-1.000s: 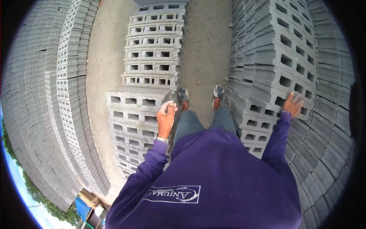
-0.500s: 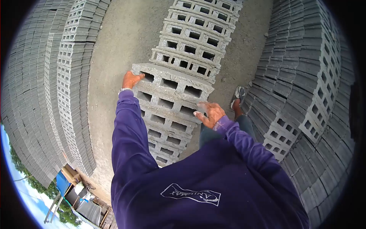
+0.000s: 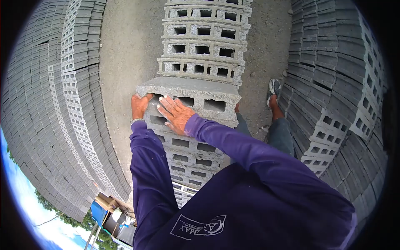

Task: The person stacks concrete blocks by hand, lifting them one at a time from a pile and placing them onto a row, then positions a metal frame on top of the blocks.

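A grey concrete hollow block [image 3: 196,91] lies on top of the nearest stack, its row of holes facing me. My left hand [image 3: 140,106] is closed around the block's left end, with the thumb reaching into the leftmost hole. My right hand [image 3: 178,116] is spread against the block's face near the left and middle holes, fingers apart. Beneath it, the stack [image 3: 181,143] goes down in several courses of the same blocks.
A long row of hollow blocks [image 3: 202,35] runs away ahead. Tall block stacks rise at the left [image 3: 85,121] and right [image 3: 321,58]. Bare ground [image 3: 125,50] separates them. My shoe [image 3: 273,88] is on the right-hand strip.
My right hand has swung left from the stack's right side onto the top block's face. My left hand keeps its place at the block's left end. The view has shifted.
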